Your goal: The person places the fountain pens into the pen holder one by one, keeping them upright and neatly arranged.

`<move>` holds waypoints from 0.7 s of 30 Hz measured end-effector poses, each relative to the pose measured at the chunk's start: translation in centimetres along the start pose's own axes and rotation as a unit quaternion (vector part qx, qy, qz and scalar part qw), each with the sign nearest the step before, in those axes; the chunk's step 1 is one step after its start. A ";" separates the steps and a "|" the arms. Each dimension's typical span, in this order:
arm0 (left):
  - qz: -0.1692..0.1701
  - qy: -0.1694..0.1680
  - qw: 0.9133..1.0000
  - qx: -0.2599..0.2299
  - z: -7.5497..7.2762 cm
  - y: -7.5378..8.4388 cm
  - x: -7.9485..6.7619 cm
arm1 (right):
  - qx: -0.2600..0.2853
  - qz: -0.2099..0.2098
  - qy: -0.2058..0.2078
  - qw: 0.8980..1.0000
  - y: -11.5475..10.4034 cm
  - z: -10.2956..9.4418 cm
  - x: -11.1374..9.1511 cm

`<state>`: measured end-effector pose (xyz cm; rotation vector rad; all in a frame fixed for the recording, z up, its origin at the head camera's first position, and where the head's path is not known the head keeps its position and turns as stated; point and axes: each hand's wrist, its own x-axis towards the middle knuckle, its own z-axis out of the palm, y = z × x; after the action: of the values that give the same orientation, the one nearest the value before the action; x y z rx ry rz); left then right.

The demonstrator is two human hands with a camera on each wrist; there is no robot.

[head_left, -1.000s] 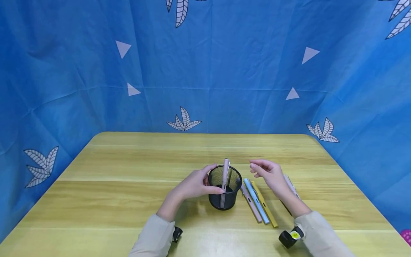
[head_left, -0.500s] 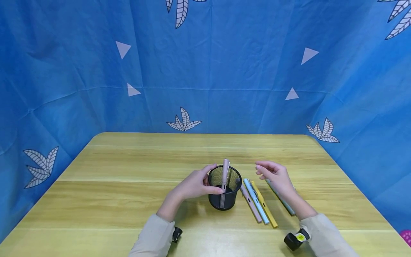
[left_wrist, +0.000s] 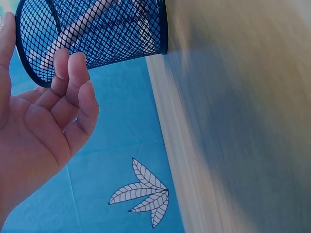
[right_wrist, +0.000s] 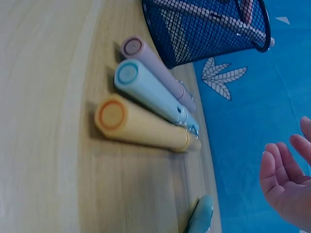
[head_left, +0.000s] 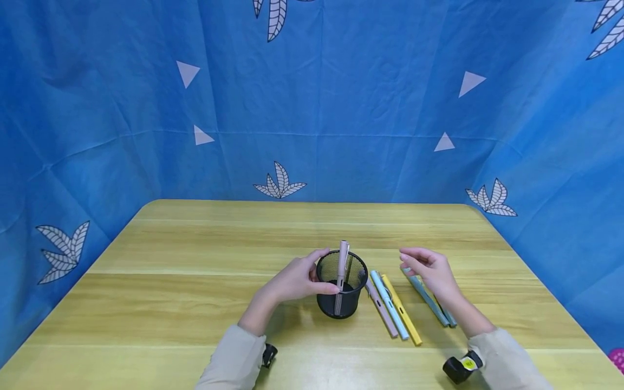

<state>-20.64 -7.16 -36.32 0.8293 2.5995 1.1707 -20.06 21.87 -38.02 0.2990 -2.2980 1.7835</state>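
My left hand grips the rim of a black mesh pen cup, thumb at the near side and fingers at the far side. In the cup leans a pale pink pen, its clip end above the rim. My right hand hovers with nothing in it, fingers loosely bent, over two teal pens, which it and the wrist partly hide. Between cup and right hand lie a lilac pen, a light blue pen and a yellow pen side by side.
The wood-look table reaches back to a blue patterned cloth that hangs behind and at both sides. A black wrist camera sits at the right cuff, close over the tabletop.
My right hand has moved right and a little nearer, away from the cup, and more of the teal pens shows now. The left hand and the cup have stayed put.
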 end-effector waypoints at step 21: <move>-0.011 -0.002 1.000 -0.007 0.0 0.0 -0.1 | -0.028 0.016 -0.011 0.999 1.7 -2.8 -0.5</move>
<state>-20.55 -7.19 -36.36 0.7968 2.5883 1.1792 -19.93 24.98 -39.05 0.2760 -2.3766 1.7351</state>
